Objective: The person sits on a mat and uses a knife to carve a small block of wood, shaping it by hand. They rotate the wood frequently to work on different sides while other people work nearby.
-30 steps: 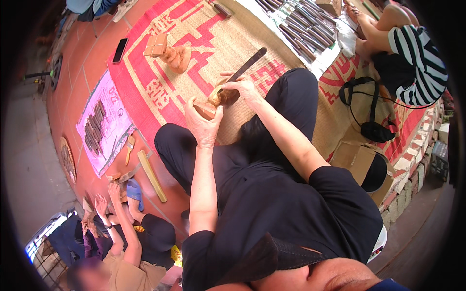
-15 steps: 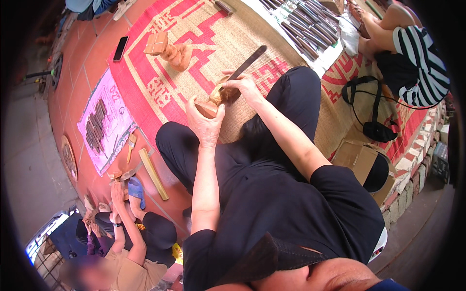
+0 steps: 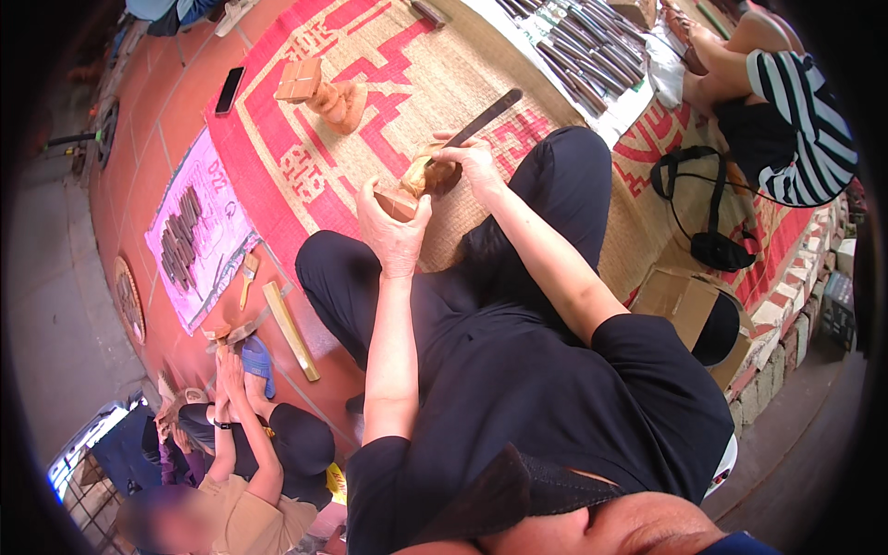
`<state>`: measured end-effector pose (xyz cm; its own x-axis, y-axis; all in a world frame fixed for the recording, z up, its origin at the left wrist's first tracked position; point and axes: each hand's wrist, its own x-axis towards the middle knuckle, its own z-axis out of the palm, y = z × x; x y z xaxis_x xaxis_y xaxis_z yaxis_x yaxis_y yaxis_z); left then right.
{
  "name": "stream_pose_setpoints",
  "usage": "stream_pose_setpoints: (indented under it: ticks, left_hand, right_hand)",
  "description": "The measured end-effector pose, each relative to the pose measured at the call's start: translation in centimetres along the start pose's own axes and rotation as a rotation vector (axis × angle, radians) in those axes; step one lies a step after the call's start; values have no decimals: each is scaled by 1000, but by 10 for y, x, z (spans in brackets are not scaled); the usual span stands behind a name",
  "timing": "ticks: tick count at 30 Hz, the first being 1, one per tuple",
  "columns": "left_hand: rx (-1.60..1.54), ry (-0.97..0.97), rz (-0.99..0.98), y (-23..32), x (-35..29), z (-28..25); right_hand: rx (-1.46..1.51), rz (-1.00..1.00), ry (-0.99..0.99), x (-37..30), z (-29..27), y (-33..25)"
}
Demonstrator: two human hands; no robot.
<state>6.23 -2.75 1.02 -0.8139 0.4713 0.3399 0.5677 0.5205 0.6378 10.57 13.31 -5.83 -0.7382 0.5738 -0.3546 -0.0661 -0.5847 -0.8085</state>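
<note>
My left hand (image 3: 392, 231) is wrapped round the reddish block end of a small wood carving (image 3: 413, 178), above the mat between my knees. The carving's other end is pale yellow and rounded. My right hand (image 3: 470, 162) is closed on a long, dark, flat strip (image 3: 490, 115), which looks like a file, laid against the pale end. Its far end sticks out over the mat, while my fingers partly hide where it meets the wood. Ahead on the red-and-straw mat (image 3: 435, 79) stands another wood carving (image 3: 335, 100) with a block on top.
Many dark-handled tools (image 3: 592, 51) lie on a white sheet at the far right. To the left are a black phone (image 3: 229, 90), a pink cloth (image 3: 208, 236) with short tools, a brush (image 3: 249, 277) and a wooden bar (image 3: 291, 331). People sit at lower left and upper right.
The dark strip has slid away from me and to the right along the carving, my right hand shifting slightly with it. My left hand stays almost in place.
</note>
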Motion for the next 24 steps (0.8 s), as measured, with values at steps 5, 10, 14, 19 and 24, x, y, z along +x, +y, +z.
stream_pose_setpoints:
  ticks: [5, 10, 14, 19, 24]
  left_hand:
    - [10, 3, 16, 0, -1, 0]
    - [-2, -6, -16, 0, 1, 0]
    - [17, 2, 36, 3, 3, 1]
    - [9, 7, 8, 1, 1, 1]
    - [8, -7, 7, 2, -2, -2]
  right_hand:
    - [41, -7, -46, -1, 3, -5]
    - [-79, -5, -62, -4, 6, -8]
    - [51, 41, 23, 5, -3, 0]
    - [-63, -27, -87, -1, 5, -2]
    - [15, 11, 20, 4, 1, 0]
